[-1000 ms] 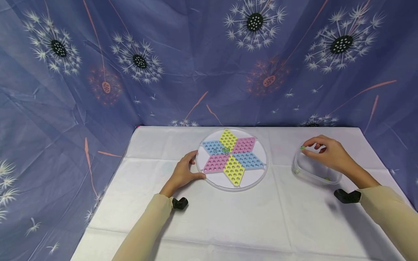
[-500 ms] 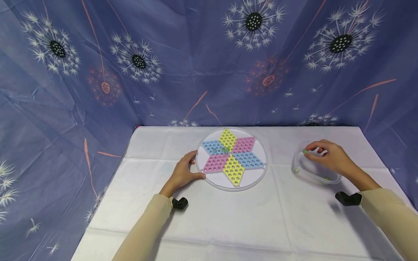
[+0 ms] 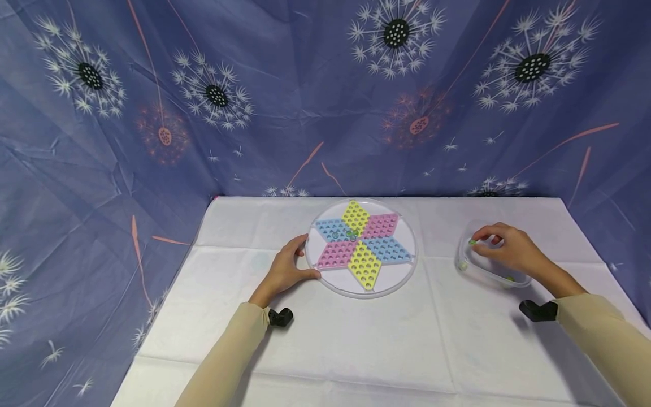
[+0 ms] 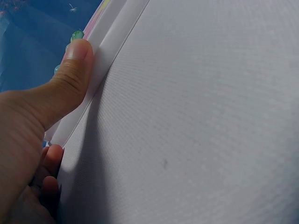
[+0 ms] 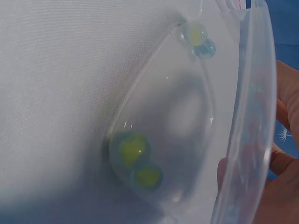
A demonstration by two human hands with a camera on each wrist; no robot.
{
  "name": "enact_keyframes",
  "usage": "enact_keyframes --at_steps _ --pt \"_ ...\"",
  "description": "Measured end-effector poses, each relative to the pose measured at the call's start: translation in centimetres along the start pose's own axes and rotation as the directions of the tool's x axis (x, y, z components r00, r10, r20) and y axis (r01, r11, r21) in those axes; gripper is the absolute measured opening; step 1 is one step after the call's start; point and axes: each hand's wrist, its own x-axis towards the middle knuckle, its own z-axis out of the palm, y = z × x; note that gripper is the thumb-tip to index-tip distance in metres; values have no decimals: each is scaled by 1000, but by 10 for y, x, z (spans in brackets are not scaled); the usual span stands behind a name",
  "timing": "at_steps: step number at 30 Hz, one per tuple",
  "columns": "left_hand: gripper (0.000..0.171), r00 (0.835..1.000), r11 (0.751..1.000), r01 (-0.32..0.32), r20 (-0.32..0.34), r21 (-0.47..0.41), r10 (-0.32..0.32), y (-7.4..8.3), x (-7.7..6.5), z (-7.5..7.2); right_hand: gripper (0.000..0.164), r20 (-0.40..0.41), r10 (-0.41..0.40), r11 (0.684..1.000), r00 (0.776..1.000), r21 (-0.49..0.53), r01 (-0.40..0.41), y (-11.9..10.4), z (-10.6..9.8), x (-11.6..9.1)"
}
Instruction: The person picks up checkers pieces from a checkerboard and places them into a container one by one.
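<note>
My left hand [image 3: 283, 268] grips the left edge of a round white Chinese checkers board [image 3: 399, 278], its thumb on the rim in the left wrist view. The board bears a star of yellow, pink and blue diamonds full of holes. Several marbles [image 3: 352, 234] sit near the star's middle and on the upper-left blue diamond. Over a clear plastic container [image 3: 460, 250], my right hand [image 3: 508, 249] pinches a green marble [image 3: 472, 242] between thumb and fingertips. Yellow-green marbles [image 5: 133, 150] and a bluish marble [image 5: 205, 48] lie in the container.
A white cloth [image 3: 376, 345] covers the table under board and container. Behind and to the left hangs a blue curtain [image 3: 285, 68] with dandelion prints. Black wrist cameras show below both hands, one on the left cuff [image 3: 281, 317], one on the right [image 3: 539, 311].
My right hand has come down a little over the container, the green marble staying between its fingertips. The left hand and the board have kept their place.
</note>
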Motion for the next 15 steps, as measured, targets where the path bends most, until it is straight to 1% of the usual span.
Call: enact_keyframes --at_steps 8,11,15 --pt "108 1000 1000 -10 -1 2 10 1 1 0 16 -6 -18 1000 1000 -7 18 2 2 0" --pt "108 1000 1000 -13 1 0 13 1 1 0 17 -1 -8 1000 1000 -9 8 2 2 0" --pt "108 1000 1000 -9 5 -2 9 0 0 0 22 8 9 1000 1000 -9 -9 2 3 1"
